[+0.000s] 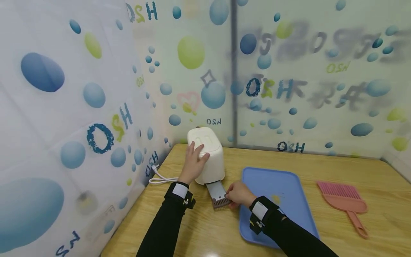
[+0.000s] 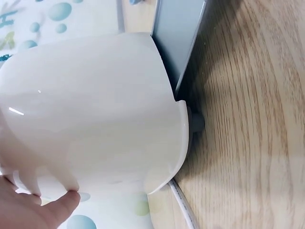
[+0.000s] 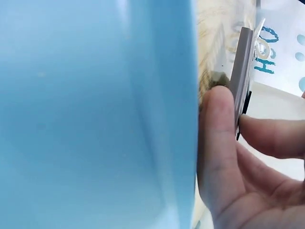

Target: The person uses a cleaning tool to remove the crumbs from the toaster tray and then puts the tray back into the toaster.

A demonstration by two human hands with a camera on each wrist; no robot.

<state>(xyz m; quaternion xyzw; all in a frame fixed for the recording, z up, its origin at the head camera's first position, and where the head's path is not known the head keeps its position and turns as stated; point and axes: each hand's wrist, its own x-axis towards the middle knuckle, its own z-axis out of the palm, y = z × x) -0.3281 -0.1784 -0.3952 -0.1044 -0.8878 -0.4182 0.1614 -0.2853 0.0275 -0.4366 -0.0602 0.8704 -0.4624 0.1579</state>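
Note:
A white toaster point(image 1: 210, 157) with a rounded body stands on the wooden table near the corner. From beneath its front end a grey crumb tray point(image 1: 216, 189) sticks out, ending in a brownish slotted edge. My left hand point(image 1: 193, 164) rests spread against the toaster's top and side; its fingertips touch the white shell in the left wrist view. With thumb and fingers my right hand point(image 1: 240, 194) pinches the crumb tray's outer end. In the right wrist view, the grey edge point(image 3: 242, 62) lies between thumb and finger. The tray's inner part is hidden under the toaster.
A blue tray point(image 1: 266, 178) lies just right of the toaster, with a small yellowish patch on it, partly beneath my right forearm. Further right lies a pink brush point(image 1: 345, 200). A white cord point(image 1: 162, 180) is coiled left of the toaster. Patterned curtains point(image 1: 96, 125) border the table.

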